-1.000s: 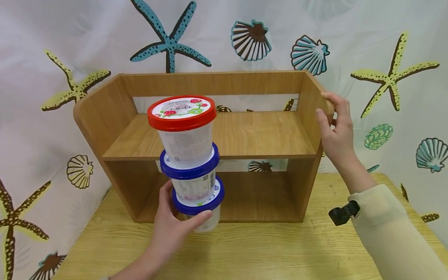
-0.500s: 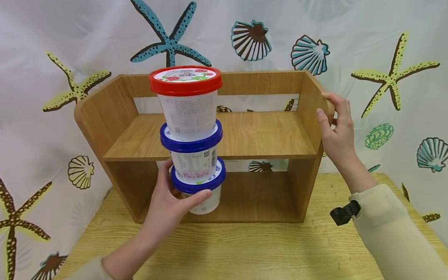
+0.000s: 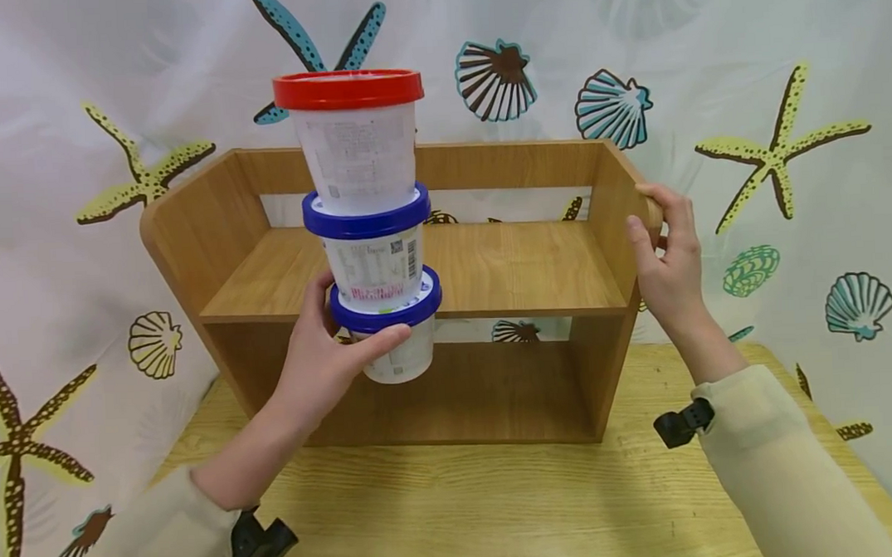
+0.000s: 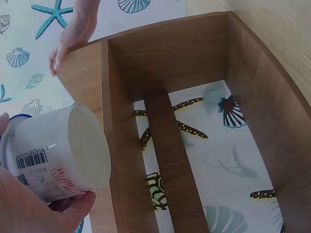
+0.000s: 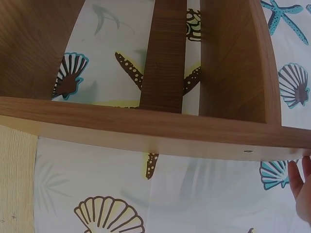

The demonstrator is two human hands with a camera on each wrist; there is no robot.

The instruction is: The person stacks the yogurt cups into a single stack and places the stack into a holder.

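Three white lidded tubs stand stacked in the head view, slightly tilted. The top tub (image 3: 357,154) has a red lid and is the largest; the middle tub (image 3: 374,265) and bottom tub (image 3: 403,355) have blue lids. My left hand (image 3: 316,355) grips the bottom tub, its thumb across the front and fingers behind, holding the stack in the air before the wooden shelf (image 3: 520,263). In the left wrist view the held tub's barcode and pale base show. My right hand (image 3: 669,256) holds the front edge of the shelf's right side panel (image 3: 618,213).
The two-level shelf stands on a light wood table (image 3: 456,511). Its upper board (image 3: 504,243) lies behind the stack, with its lower compartment (image 3: 510,384) beneath. A white curtain (image 3: 764,40) printed with starfish and shells hangs behind.
My left hand has lifted the stack of tubs steadily upward; the red lid now rises above the shelf's back rail. The right hand keeps its hold on the side panel.
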